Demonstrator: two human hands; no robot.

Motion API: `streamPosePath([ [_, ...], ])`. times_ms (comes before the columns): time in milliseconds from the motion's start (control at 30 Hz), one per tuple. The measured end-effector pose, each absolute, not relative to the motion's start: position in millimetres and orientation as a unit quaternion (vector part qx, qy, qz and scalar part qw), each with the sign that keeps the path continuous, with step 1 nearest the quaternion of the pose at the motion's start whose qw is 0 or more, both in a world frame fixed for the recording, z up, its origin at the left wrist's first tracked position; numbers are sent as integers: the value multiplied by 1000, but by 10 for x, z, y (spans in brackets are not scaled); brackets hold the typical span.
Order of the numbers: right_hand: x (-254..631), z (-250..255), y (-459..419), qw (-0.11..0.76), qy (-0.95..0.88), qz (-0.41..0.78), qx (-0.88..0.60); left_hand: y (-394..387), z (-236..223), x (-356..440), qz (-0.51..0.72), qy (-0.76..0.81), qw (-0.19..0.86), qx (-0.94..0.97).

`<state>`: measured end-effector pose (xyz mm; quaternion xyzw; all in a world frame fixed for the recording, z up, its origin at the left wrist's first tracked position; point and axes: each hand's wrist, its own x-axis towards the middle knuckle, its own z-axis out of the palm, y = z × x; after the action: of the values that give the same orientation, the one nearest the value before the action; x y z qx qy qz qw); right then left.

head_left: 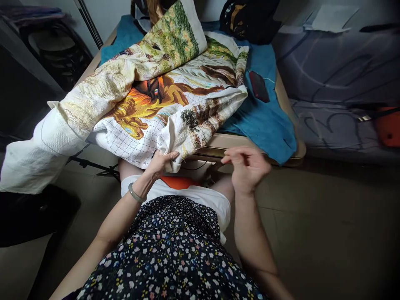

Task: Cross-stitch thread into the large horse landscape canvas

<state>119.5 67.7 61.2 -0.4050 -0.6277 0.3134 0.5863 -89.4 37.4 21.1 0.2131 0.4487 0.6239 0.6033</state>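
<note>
A large cross-stitch cloth (134, 143) with a printed grid and stitched orange, brown and green areas spreads over the table and hangs past its front edge. My left hand (158, 163), with a bangle on the wrist, grips the folded near edge, thumb on top. To the right, apart from the cloth, my right hand (248, 166) is raised with thumb and fingertips pinched together. Whatever is between those fingertips, perhaps something thin, is too small to make out. A long rolled part of the cloth slants down to the left.
Under the cloth, a blue cover (262, 125) drapes over the table (289, 108). A dark phone (259, 86) lies on it at the right. A black bag (250, 21) sits at the back. At left stands a dark chair (56, 46). An orange item (387, 125) is far right.
</note>
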Motion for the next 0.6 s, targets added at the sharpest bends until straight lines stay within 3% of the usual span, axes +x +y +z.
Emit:
streamPosePath([
  [133,1004,384,710,461,-782,272,-320,370,253,-906,616,441,619,207],
  [400,550,176,684,401,-861,149,-276,324,261,-922,596,467,614,222],
  [467,541,275,646,424,-834,212,-281,319,249,-920,598,465,608,240],
  [600,1016,686,625,588,-580,474,-305,320,203,-926,608,460,598,249],
])
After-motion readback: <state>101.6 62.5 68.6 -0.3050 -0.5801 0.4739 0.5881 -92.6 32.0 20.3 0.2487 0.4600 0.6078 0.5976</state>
